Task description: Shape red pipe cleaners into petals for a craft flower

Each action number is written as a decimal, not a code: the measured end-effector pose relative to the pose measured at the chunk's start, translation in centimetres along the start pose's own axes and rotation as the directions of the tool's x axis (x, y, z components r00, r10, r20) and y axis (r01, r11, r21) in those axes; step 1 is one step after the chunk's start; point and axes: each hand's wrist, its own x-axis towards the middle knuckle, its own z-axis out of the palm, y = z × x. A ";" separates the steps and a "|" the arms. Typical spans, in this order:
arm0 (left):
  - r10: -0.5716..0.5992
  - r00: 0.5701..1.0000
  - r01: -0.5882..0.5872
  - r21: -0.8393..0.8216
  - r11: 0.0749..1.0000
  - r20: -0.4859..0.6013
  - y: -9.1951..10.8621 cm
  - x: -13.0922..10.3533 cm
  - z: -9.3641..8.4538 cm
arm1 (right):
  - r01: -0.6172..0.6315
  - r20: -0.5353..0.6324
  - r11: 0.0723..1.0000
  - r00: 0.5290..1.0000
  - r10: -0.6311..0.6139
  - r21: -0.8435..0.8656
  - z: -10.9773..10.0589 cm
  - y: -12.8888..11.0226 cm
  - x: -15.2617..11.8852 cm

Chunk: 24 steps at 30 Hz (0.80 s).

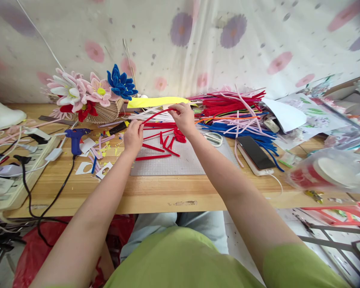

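Observation:
A red pipe cleaner (156, 114) is stretched in a slight arch between my two hands, above the table. My left hand (133, 137) pinches its lower left end, and my right hand (183, 118) pinches the other end, a bit higher and farther away. Beneath them lies a grey cutting mat (186, 167). Several short red pipe cleaner pieces (153, 157) are scattered on it, beside a curled red pipe cleaner shape (179, 136). White-handled scissors (213, 139) rest on the mat right of my right forearm.
A blue glue gun (75, 140) and a power strip (33, 176) with cables stand at left. Pipe cleaner flowers (100, 90) sit behind. Bundles of red (228, 104) and blue pipe cleaners (249, 136), a phone (255, 152) and a bagged cup (333, 172) lie at right.

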 end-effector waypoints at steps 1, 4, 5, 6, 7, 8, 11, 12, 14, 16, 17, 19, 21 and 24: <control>-0.073 0.997 0.073 -0.053 0.996 0.016 0.5 -0.3 0.4 | -0.076 0.017 0.988 0.997 0.074 0.138 0.1 -0.2 -0.1; -0.284 0.933 0.341 -0.296 0.892 0.220 2.4 -1.4 1.7 | -0.394 0.220 0.773 0.919 0.327 0.497 0.5 -0.7 -0.7; -0.359 0.888 0.451 -0.396 0.800 0.286 3.0 -1.7 2.0 | -0.488 0.307 0.669 0.873 0.379 0.561 0.6 -0.7 -1.0; -0.437 0.826 0.562 -0.476 0.676 0.356 3.6 -2.1 2.3 | -0.560 0.387 0.572 0.828 0.406 0.599 0.7 -0.8 -1.3; -0.502 0.752 0.658 -0.519 0.545 0.427 4.1 -2.5 2.5 | -0.611 0.450 0.493 0.790 0.415 0.619 0.8 -0.7 -1.6; -0.526 0.690 0.720 -0.545 0.429 0.497 4.5 -2.8 2.5 | -0.645 0.494 0.431 0.763 0.417 0.631 0.9 -0.6 -1.9; -0.504 0.554 0.818 -0.544 0.184 0.662 5.4 -3.9 2.2 | -0.660 0.520 0.363 0.746 0.415 0.658 1.4 -0.1 -2.7; -0.488 0.529 0.832 -0.538 0.136 0.694 5.5 -4.2 2.1 | -0.649 0.506 0.370 0.755 0.417 0.664 1.6 0.1 -2.9; -0.465 0.497 0.847 -0.526 0.075 0.733 5.7 -4.7 1.9 | -0.622 0.465 0.401 0.776 0.425 0.672 2.1 0.3 -3.2; -0.450 0.478 0.857 -0.512 0.052 0.754 5.7 -4.9 1.7 | -0.606 0.432 0.427 0.788 0.440 0.671 2.5 0.4 -3.3; -0.444 0.473 0.861 -0.507 0.047 0.761 5.7 -5.0 1.7 | -0.603 0.421 0.437 0.790 0.446 0.668 2.7 0.4 -3.4; -0.433 0.470 0.863 -0.503 0.043 0.769 5.7 -5.0 1.7 | -0.596 0.407 0.457 0.796 0.449 0.660 2.9 0.4 -3.4; -0.433 0.469 0.864 -0.502 0.042 0.770 5.7 -5.1 1.7 | -0.584 0.399 0.476 0.806 0.438 0.657 3.2 0.5 -3.4; -0.442 0.466 0.865 -0.499 0.046 0.767 5.8 -5.2 1.7 | -0.560 0.388 0.493 0.824 0.412 0.666 3.4 0.7 -3.5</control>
